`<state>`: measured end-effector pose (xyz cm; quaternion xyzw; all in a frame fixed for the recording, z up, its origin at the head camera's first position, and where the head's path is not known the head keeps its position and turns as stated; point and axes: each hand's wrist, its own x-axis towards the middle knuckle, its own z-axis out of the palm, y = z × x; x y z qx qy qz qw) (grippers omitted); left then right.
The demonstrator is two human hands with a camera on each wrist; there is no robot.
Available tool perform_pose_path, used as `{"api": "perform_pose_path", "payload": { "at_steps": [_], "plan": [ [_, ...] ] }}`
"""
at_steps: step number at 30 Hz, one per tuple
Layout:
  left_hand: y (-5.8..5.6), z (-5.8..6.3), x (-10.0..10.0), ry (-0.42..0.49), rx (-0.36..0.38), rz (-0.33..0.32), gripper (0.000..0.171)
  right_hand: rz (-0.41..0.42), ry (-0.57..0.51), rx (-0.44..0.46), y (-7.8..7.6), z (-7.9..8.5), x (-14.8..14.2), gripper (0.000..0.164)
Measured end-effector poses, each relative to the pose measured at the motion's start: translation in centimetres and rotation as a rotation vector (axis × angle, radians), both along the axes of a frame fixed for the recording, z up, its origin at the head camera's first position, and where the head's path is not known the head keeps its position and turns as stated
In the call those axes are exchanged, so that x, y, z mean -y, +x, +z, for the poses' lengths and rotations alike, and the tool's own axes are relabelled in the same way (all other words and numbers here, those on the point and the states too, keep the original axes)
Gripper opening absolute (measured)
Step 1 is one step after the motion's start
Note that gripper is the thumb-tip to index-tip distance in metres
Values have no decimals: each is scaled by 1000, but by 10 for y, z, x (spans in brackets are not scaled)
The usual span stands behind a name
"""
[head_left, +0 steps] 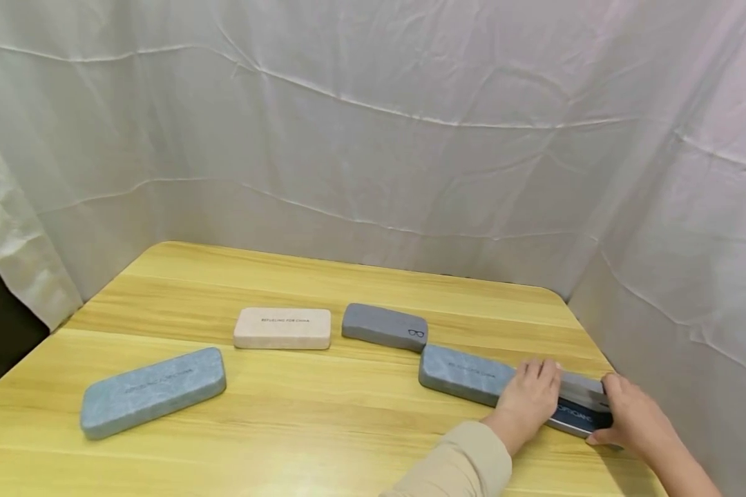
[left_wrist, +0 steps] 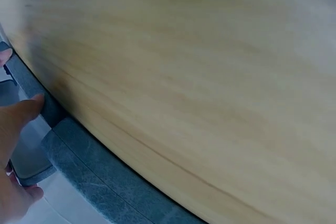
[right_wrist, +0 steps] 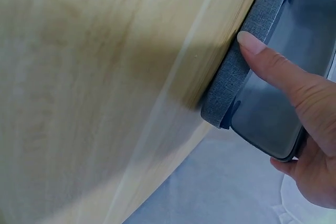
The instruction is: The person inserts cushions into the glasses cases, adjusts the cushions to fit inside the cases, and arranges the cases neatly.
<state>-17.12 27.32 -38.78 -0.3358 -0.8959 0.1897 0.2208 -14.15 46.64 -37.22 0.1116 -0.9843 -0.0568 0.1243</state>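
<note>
An opened grey glasses case (head_left: 581,388) lies at the table's right side, its lid raised at the back. Inside shows a dark insert (head_left: 573,418) with pale lettering. My left hand (head_left: 530,399) grips its left end, thumb on the front wall and fingers behind the lid, as the left wrist view shows. At the other end my right hand (head_left: 640,417) holds the case, its thumb (right_wrist: 268,59) pressing the front wall and its fingers behind the lid. A closed blue marbled glasses case (head_left: 466,376) sits end to end with it, on the left.
A closed slate-grey glasses case (head_left: 382,324) with a spectacles mark lies behind the blue one. Further left are a cream case (head_left: 282,328) and another blue marbled case (head_left: 154,393), set at an angle. White curtains (head_left: 373,138) hang around the wooden table (head_left: 298,428).
</note>
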Motion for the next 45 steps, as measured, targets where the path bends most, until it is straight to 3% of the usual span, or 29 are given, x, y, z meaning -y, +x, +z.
{"api": "perform_pose_path", "payload": {
  "at_steps": [7, 12, 19, 32, 40, 45],
  "plan": [
    [-1, -3, -2, 129, 96, 27, 40, 20, 10, -13, 2, -4, 1, 83],
    [1, -2, -3, 123, 144, 43, 45, 55, 18, -57, 4, -7, 0, 82],
    [3, -2, -4, 36, 145, 39, 55, 87, 26, -116, 5, -9, -2, 82],
    [2, -2, -3, 17, 129, 3, 50, 92, 12, -140, 5, -11, -3, 78],
    [4, 0, -1, -7, 128, 2, 51, 23, -11, -54, 8, -5, 2, 73],
    [4, -1, 1, 25, 82, -16, 45, 5, -14, -40, 9, -3, 4, 71]
  ]
}}
